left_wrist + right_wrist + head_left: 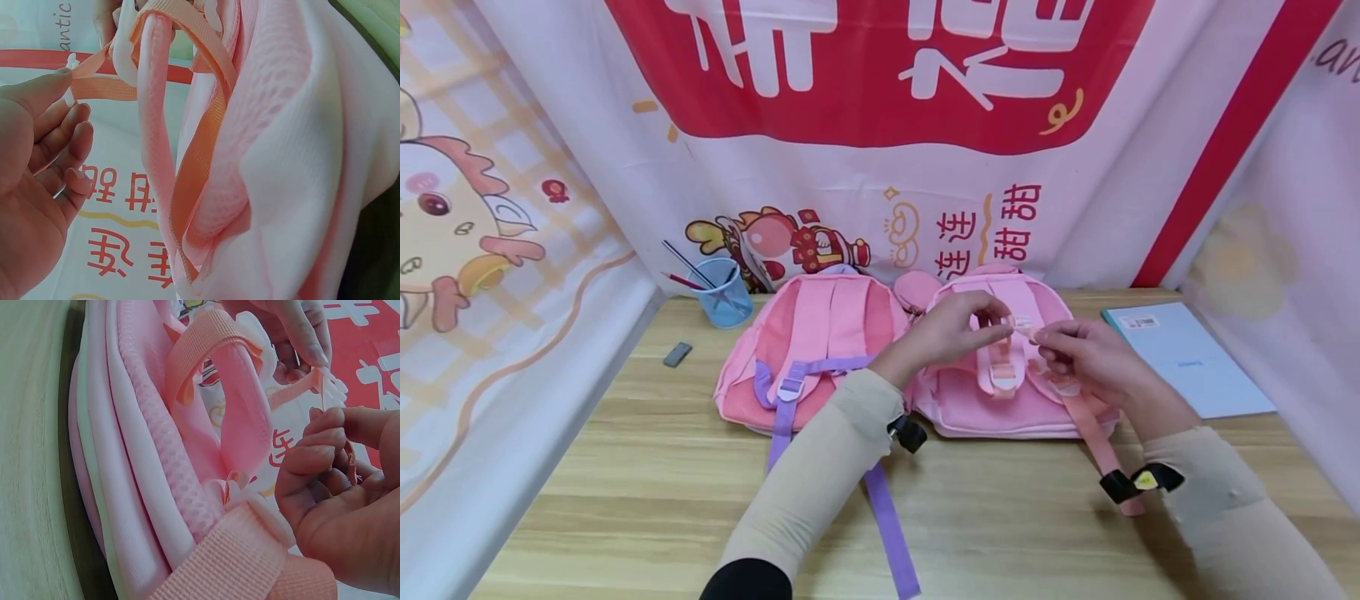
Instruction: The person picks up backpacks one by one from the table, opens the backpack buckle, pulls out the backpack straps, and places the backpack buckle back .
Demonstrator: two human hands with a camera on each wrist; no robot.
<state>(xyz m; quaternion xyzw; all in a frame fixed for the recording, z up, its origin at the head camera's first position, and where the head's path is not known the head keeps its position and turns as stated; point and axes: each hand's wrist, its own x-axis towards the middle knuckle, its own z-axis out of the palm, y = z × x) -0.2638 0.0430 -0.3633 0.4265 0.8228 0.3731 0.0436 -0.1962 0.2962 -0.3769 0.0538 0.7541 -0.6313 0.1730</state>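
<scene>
A pink backpack (951, 408) lies with its strap side up, and both hands are over it. My left hand (966, 329) pinches a small white plastic buckle (70, 94) between thumb and fingertips. Through that buckle runs a narrow orange strap (294, 390). In the right wrist view, my right hand (350, 494) pinches the strap's other stretch, its fingers curled. Wider orange webbing (219, 559) and a padded pink shoulder strap (247, 409) hang close by. Left of this bag lies another pink backpack (811, 308) with purple webbing (891, 533).
A round pink pouch (916, 290) sits between the backpacks. At the back left stand a blue mesh pen cup (727, 302) and, before it, a grey eraser (677, 354). A light blue folder (1191, 358) lies at the right. Printed cloth (850, 171) hangs behind the wooden table (647, 500).
</scene>
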